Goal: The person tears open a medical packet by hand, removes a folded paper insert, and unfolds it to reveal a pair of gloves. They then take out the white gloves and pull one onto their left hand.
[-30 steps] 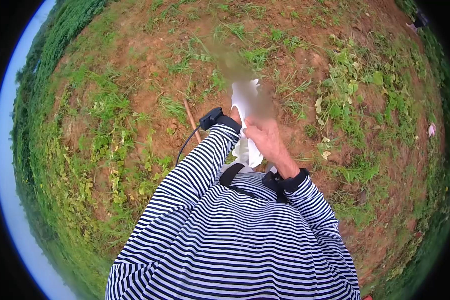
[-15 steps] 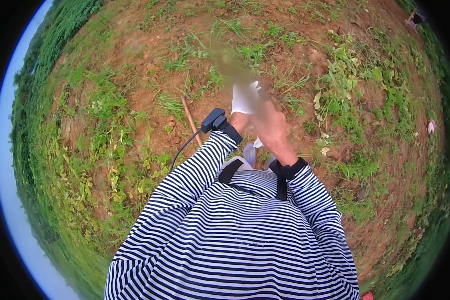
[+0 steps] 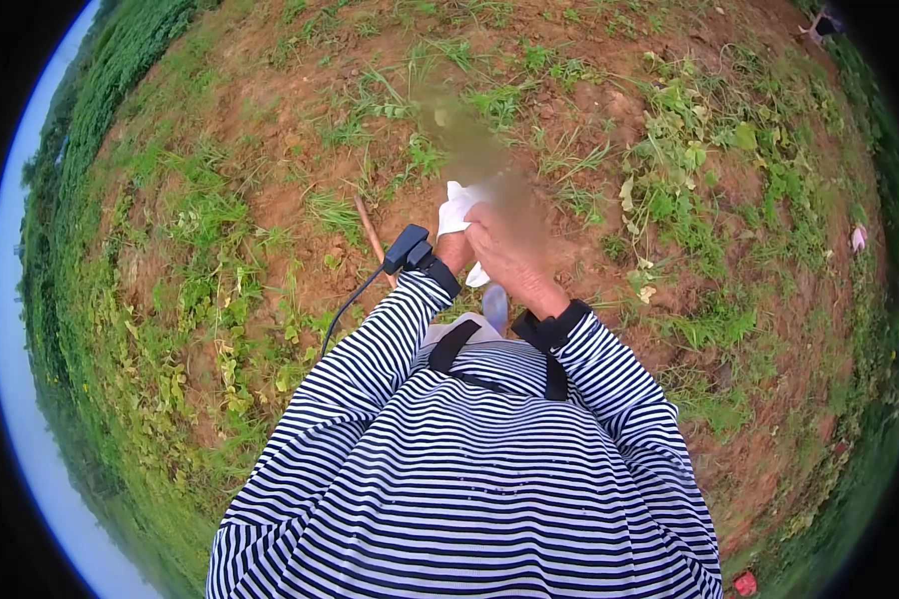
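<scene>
White fabric that looks like a glove (image 3: 455, 207) covers my left hand (image 3: 451, 224) down to near the wrist. My right hand (image 3: 517, 262) is bare and lies against the glove, its fingers closed at the edge near the left wrist. A second white piece of cloth (image 3: 478, 275) hangs just below my right hand. A dim smudge on the view blurs the fingertips of both hands, so the left fingers cannot be made out. On my left wrist sits a black strap with a small black device (image 3: 407, 249) and cable.
A wooden stick (image 3: 371, 228) lies on the reddish soil left of my hands. Weeds and leafy vines (image 3: 694, 195) grow around. A pale shoe or boot (image 3: 494, 307) shows below the hands. Pink scraps (image 3: 859, 238) lie at right, and a person (image 3: 824, 25) is partly visible at the far upper right.
Both hands have shifted slightly left. My right hand has moved onto the glove's cuff, and the glove's loose edge now looks bunched.
</scene>
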`<move>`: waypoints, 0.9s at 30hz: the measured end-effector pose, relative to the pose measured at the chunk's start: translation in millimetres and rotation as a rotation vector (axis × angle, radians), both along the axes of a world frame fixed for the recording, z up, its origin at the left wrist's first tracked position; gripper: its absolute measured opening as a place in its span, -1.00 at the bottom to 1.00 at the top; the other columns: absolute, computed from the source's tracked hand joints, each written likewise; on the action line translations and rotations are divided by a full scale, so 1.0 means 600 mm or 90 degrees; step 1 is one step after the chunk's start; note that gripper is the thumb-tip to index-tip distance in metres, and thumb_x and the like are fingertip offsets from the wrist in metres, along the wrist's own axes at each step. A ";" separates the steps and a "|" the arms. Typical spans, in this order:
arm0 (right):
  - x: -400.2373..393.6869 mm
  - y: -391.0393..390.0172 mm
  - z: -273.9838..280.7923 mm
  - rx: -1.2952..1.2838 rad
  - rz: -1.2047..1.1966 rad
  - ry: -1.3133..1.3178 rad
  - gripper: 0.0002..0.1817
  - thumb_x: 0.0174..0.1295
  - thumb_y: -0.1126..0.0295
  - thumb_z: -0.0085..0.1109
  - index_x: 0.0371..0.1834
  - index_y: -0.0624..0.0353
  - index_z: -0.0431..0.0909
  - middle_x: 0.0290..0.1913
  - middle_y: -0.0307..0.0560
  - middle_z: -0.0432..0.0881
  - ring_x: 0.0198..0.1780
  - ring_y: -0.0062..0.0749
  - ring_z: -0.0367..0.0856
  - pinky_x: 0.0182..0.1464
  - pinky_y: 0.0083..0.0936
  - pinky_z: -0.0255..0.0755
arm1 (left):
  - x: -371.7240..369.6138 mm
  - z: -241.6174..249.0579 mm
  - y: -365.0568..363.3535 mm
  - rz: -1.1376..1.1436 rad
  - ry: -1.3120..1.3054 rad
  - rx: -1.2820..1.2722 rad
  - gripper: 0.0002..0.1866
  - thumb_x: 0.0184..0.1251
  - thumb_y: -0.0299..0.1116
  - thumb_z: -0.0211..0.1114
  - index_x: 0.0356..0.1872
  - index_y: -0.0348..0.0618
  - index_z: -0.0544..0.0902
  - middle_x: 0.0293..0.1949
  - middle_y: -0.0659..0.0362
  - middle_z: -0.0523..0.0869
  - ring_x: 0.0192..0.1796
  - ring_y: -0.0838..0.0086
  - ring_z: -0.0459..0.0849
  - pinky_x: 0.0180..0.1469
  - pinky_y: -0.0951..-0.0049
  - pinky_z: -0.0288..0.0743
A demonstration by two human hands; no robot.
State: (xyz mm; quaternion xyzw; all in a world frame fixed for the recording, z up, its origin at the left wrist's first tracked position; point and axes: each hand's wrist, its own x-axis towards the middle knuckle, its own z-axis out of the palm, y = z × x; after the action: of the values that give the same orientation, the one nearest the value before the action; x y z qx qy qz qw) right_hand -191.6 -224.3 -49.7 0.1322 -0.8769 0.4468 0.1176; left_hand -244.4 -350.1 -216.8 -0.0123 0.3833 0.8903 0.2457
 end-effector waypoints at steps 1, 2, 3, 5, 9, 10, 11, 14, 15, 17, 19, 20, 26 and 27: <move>-0.001 -0.003 -0.010 -0.014 0.022 -0.198 -0.81 0.12 0.38 0.03 -0.39 0.27 0.57 -0.41 0.23 0.63 -0.34 0.16 0.62 -0.24 -0.06 0.48 | -0.017 -0.108 0.002 0.010 0.038 0.128 -0.61 0.58 -0.23 -0.09 0.25 -0.24 0.41 0.16 0.11 0.54 0.22 0.38 0.47 0.31 0.37 0.33; -0.001 -0.008 -0.018 -0.039 0.050 -0.192 -0.82 0.12 0.38 0.04 -0.39 0.27 0.57 -0.42 0.23 0.62 -0.34 0.15 0.62 -0.24 -0.07 0.48 | -0.005 -0.069 -0.003 0.005 0.028 0.066 -0.61 0.58 -0.23 -0.10 0.26 -0.24 0.40 0.17 0.11 0.53 0.23 0.37 0.46 0.32 0.37 0.32; 0.005 -0.015 -0.025 -0.064 0.074 -0.190 -0.82 0.12 0.38 0.04 -0.40 0.27 0.57 -0.44 0.22 0.62 -0.34 0.15 0.62 -0.24 -0.08 0.48 | -0.002 -0.049 -0.001 0.010 0.032 0.026 -0.60 0.58 -0.24 -0.11 0.27 -0.24 0.39 0.18 0.11 0.52 0.24 0.37 0.45 0.33 0.37 0.31; 0.019 -0.026 -0.027 -0.128 0.122 -0.190 -0.84 0.11 0.39 0.05 -0.44 0.27 0.54 -0.49 0.21 0.58 -0.37 0.13 0.61 -0.27 -0.07 0.46 | -0.002 -0.030 0.007 0.015 0.059 -0.038 -0.60 0.59 -0.24 -0.12 0.28 -0.24 0.37 0.20 0.10 0.50 0.25 0.37 0.44 0.34 0.37 0.30; 0.030 -0.037 -0.011 -0.102 0.220 -0.084 -0.86 0.06 0.45 0.09 -0.55 0.29 0.42 -0.54 0.15 0.51 -0.43 0.08 0.58 -0.32 -0.07 0.44 | -0.012 0.007 0.018 0.034 0.158 -0.196 -0.58 0.60 -0.26 -0.16 0.32 -0.24 0.32 0.24 0.09 0.46 0.28 0.36 0.41 0.37 0.37 0.27; 0.030 -0.034 -0.006 -0.069 0.218 -0.065 -0.87 0.05 0.46 0.09 -0.55 0.29 0.43 -0.53 0.14 0.51 -0.43 0.08 0.58 -0.34 -0.08 0.44 | -0.016 0.016 0.023 0.033 0.186 -0.234 -0.58 0.60 -0.26 -0.17 0.33 -0.24 0.31 0.26 0.09 0.45 0.29 0.36 0.41 0.37 0.37 0.26; 0.032 -0.034 -0.002 -0.039 0.221 -0.048 -0.88 0.05 0.47 0.10 -0.54 0.28 0.43 -0.53 0.12 0.51 -0.43 0.07 0.58 -0.35 -0.09 0.45 | -0.018 0.029 0.024 0.036 0.212 -0.272 -0.58 0.60 -0.26 -0.18 0.34 -0.24 0.30 0.27 0.09 0.44 0.30 0.35 0.40 0.38 0.36 0.25; 0.033 -0.036 -0.004 0.007 0.181 -0.007 -0.94 0.04 0.50 0.13 -0.48 0.26 0.50 -0.51 0.08 0.52 -0.42 0.08 0.59 -0.38 -0.12 0.50 | -0.032 0.077 0.028 0.055 0.285 -0.350 -0.57 0.61 -0.27 -0.20 0.36 -0.24 0.26 0.30 0.08 0.40 0.32 0.35 0.38 0.40 0.36 0.23; 0.032 -0.035 -0.007 -0.014 0.155 0.008 -0.94 0.06 0.50 0.13 -0.46 0.26 0.52 -0.51 0.07 0.52 -0.42 0.07 0.59 -0.37 -0.13 0.52 | -0.035 0.095 0.026 0.060 0.303 -0.364 -0.56 0.61 -0.28 -0.21 0.37 -0.24 0.25 0.31 0.08 0.39 0.33 0.34 0.37 0.41 0.36 0.22; 0.027 -0.011 0.012 -0.031 0.160 0.077 -0.88 0.10 0.47 0.19 -0.32 0.27 0.60 -0.42 0.09 0.57 -0.40 -0.01 0.63 -0.29 -0.18 0.56 | -0.043 0.127 0.017 0.065 0.341 -0.377 -0.56 0.61 -0.28 -0.23 0.39 -0.24 0.23 0.33 0.08 0.37 0.35 0.34 0.36 0.42 0.36 0.20; 0.028 0.005 0.009 -0.135 0.042 -0.008 -0.82 0.16 0.39 0.22 -0.27 0.29 0.63 -0.38 0.06 0.62 -0.39 -0.14 0.65 -0.33 -0.28 0.54 | -0.047 0.163 -0.004 0.069 0.372 -0.388 -0.55 0.62 -0.29 -0.24 0.41 -0.24 0.21 0.35 0.07 0.35 0.36 0.33 0.35 0.43 0.36 0.19; 0.027 0.016 0.005 -0.183 -0.021 -0.055 -0.78 0.20 0.34 0.23 -0.24 0.30 0.64 -0.36 0.04 0.65 -0.39 -0.21 0.65 -0.35 -0.32 0.53 | -0.048 0.179 -0.011 0.068 0.388 -0.393 -0.54 0.62 -0.29 -0.25 0.42 -0.24 0.20 0.36 0.07 0.34 0.37 0.33 0.34 0.44 0.36 0.18; -0.038 0.069 -0.054 -0.499 -0.032 -0.473 -0.57 0.39 0.08 0.12 -0.22 0.33 0.67 -0.37 -0.13 0.69 -0.28 -0.56 0.54 -0.21 -0.62 0.37 | -0.007 0.233 0.018 0.056 0.373 -0.273 -0.52 0.60 -0.33 -0.25 0.45 -0.24 0.13 0.41 0.07 0.27 0.41 0.34 0.28 0.46 0.38 0.14; -0.040 0.067 -0.032 -0.522 -0.031 -0.437 -0.57 0.41 0.09 0.09 -0.23 0.31 0.67 -0.39 -0.18 0.66 -0.28 -0.59 0.51 -0.15 -0.61 0.35 | 0.000 0.234 0.022 0.046 0.376 -0.248 -0.52 0.58 -0.34 -0.20 0.44 -0.24 0.14 0.40 0.07 0.27 0.40 0.35 0.28 0.44 0.40 0.16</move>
State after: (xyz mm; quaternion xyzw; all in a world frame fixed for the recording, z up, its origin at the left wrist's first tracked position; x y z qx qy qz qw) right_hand -215.5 -184.2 -68.8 -0.0987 -0.6214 0.7673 -0.1240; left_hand -244.6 -337.2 -76.2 0.1850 0.5998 0.7738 0.0855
